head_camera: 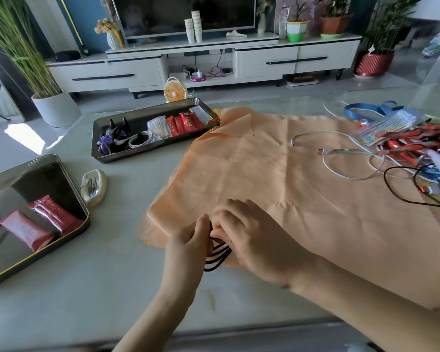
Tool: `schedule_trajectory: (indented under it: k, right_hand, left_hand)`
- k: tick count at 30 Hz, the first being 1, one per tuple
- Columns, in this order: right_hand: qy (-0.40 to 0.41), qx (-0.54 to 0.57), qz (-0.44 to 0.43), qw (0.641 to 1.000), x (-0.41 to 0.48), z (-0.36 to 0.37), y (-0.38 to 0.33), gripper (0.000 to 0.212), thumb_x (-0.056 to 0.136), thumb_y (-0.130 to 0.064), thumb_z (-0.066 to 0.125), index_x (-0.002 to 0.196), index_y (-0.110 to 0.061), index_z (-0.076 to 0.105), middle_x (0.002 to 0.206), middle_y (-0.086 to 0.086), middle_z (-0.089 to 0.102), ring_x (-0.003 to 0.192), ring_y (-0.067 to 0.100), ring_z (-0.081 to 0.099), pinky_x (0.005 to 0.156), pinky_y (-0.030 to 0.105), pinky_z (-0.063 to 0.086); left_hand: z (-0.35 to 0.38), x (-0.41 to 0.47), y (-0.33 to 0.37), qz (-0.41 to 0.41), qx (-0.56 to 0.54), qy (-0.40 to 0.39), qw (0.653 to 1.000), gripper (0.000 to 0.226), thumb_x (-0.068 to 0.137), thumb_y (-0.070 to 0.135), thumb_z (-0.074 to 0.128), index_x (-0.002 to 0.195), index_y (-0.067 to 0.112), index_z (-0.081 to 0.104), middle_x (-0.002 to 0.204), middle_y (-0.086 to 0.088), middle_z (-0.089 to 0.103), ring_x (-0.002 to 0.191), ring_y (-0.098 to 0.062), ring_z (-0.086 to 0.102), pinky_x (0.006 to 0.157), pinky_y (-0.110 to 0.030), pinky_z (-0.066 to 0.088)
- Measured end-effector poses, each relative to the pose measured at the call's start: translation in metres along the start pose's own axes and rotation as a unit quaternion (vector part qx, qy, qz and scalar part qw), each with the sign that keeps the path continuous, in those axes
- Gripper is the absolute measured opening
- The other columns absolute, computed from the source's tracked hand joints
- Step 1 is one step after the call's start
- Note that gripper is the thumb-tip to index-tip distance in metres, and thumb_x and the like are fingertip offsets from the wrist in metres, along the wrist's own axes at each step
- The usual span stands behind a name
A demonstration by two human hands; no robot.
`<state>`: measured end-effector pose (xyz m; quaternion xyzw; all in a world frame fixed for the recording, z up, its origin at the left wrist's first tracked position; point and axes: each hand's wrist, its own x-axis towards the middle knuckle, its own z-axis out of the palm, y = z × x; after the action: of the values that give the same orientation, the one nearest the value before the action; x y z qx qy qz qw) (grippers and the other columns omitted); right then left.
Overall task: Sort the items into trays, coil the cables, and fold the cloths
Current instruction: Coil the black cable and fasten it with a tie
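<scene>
A pale glossy table [112, 288] is covered on its right side by a wide, creased orange cloth [290, 186]. Left of the cloth are set a far dark metal tray [99, 138] and a near dark metal tray [85, 212], with bare table left toward the near edge. At the cloth's near-left corner, a coiled black cable [217, 257] is gripped by the left hand [188, 247] and the right hand [249, 237], fingers curled round it. The loops run diagonally, with the bend pointed at the near edge.

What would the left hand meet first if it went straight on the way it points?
Probably the right hand, curled close ahead on the black cable; past it, only the cloth. Depth is unclear.
</scene>
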<state>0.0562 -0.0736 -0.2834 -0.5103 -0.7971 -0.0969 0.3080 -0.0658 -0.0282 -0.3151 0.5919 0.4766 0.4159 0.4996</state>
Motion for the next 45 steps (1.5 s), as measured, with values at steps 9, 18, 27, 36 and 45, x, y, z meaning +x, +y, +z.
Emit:
schedule_trajectory:
  k: [9, 18, 27, 36, 45]
  right_hand:
    - [0.038, 0.122, -0.016, 0.992, 0.000, 0.019, 0.000, 0.021, 0.091, -0.010, 0.055, 0.102, 0.002, 0.069, 0.099, 0.012, 0.065, 0.085, 0.023, 0.065, 0.076, 0.034, 0.053]
    - [-0.004, 0.444, 0.306, 0.842, 0.015, 0.020, 0.005, 0.027, 0.079, -0.035, 0.064, 0.104, -0.027, 0.061, 0.093, -0.010, 0.068, 0.084, 0.010, 0.064, 0.074, 0.022, 0.051]
    - [-0.004, 0.438, 0.278, 0.855, 0.102, 0.056, 0.011, 0.030, 0.092, -0.002, 0.051, 0.106, -0.027, 0.056, 0.078, 0.013, 0.059, 0.050, 0.007, 0.047, 0.046, 0.022, 0.040]
    - [0.073, 0.366, 0.378, 0.847, 0.250, 0.154, 0.060, 0.021, 0.092, -0.002, 0.045, 0.111, -0.009, 0.050, 0.081, -0.001, 0.051, 0.045, 0.008, 0.046, 0.036, 0.015, 0.037]
    - [-0.081, -0.053, 0.324, 0.941, 0.292, 0.218, 0.085, 0.027, 0.094, -0.022, 0.051, 0.114, -0.007, 0.061, 0.130, 0.014, 0.041, 0.112, 0.029, 0.048, 0.083, 0.029, 0.039]
  left_hand:
    - [-0.014, 0.010, 0.008, -0.072, -0.107, 0.001, 0.992, 0.042, 0.092, 0.026, 0.048, 0.065, -0.007, 0.048, 0.061, -0.010, 0.042, 0.065, -0.022, 0.041, 0.069, -0.036, 0.033]
    - [-0.033, 0.022, 0.018, -0.142, -0.193, -0.136, 0.961, 0.027, 0.089, 0.031, 0.059, 0.070, 0.015, 0.071, 0.050, 0.007, 0.040, 0.050, -0.007, 0.044, 0.047, -0.013, 0.036]
    - [-0.072, 0.071, 0.032, -0.196, -0.304, 0.011, 0.932, 0.033, 0.093, 0.045, 0.046, 0.087, 0.015, 0.059, 0.062, 0.001, 0.058, 0.066, -0.013, 0.059, 0.078, -0.032, 0.042]
    - [-0.103, 0.094, 0.022, -0.207, -0.236, 0.127, 0.941, 0.013, 0.093, 0.013, 0.046, 0.080, 0.017, 0.049, 0.092, -0.002, 0.057, 0.089, -0.016, 0.060, 0.082, -0.031, 0.046]
    - [-0.107, 0.104, 0.019, -0.180, -0.175, 0.113, 0.961, 0.010, 0.085, 0.019, 0.052, 0.078, 0.012, 0.048, 0.084, -0.004, 0.053, 0.084, -0.018, 0.057, 0.079, -0.032, 0.044]
